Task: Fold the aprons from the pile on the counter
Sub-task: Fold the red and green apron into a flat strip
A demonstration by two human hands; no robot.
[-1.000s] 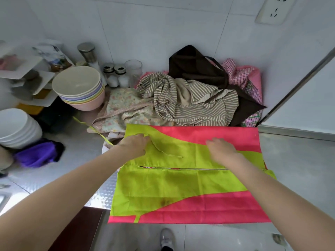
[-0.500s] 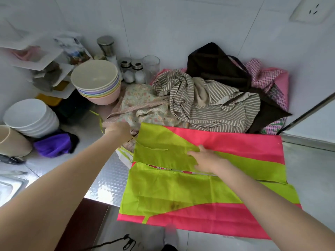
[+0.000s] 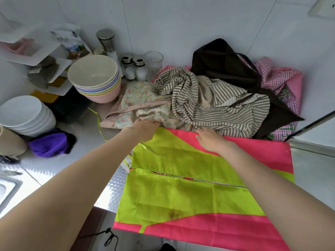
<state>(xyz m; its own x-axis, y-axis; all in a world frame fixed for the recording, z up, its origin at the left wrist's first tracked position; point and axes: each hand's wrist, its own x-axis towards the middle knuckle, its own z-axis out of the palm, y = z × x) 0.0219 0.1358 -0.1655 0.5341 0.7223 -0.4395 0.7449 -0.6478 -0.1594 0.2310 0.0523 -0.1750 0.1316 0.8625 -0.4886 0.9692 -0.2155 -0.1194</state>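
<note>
Reaching: both hands at far edge of green-pink apron [image 3: 190,192], spread flat near counter [image 3: 59,165] front.
Left hand [image 3: 143,130]: fingers curled at apron's far-left corner; grip unclear.
Right hand [image 3: 210,140]: fingers flat, pressing pink edge.
Pile [image 3: 208,104]: just beyond, against wall.

No legible text anywhere.

Bright, even daylight fills the head view, soft and nearly shadowless. The metal counter [image 3: 59,171] throws a white glare patch just left of the green-and-pink apron [image 3: 190,192] — detail there is washed out. Wide-angle bending curves the wall tiles above the apron. The shelf clutter far to its upper left is smeared and soft — the forearms below are slightly blurred too.
</note>
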